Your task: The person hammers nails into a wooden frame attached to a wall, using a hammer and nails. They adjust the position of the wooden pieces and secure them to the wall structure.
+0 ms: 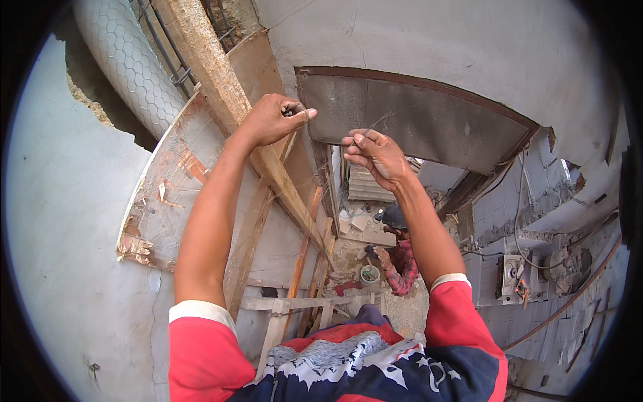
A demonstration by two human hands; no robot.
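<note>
My left hand (276,120) is raised beside a rough wooden beam (213,70), its fingers curled and the thumb pointing right. Something small and dark shows inside that fist, too little of it to name. To the right and slightly lower, my right hand (376,157) pinches with thumb and forefinger, the other fingers bent. A thin dark wire (383,120) appears to run up from this pinch, in front of the dark panel (408,114) above the doorway. The two hands are apart.
Roll of hexagonal wire mesh (130,63) lies upper left, near steel bars (164,40). Timber braces (295,201) and a wooden rail (295,303) stand below. A capped person (402,264) crouches by a bucket (369,274). Cables (519,208) hang at right.
</note>
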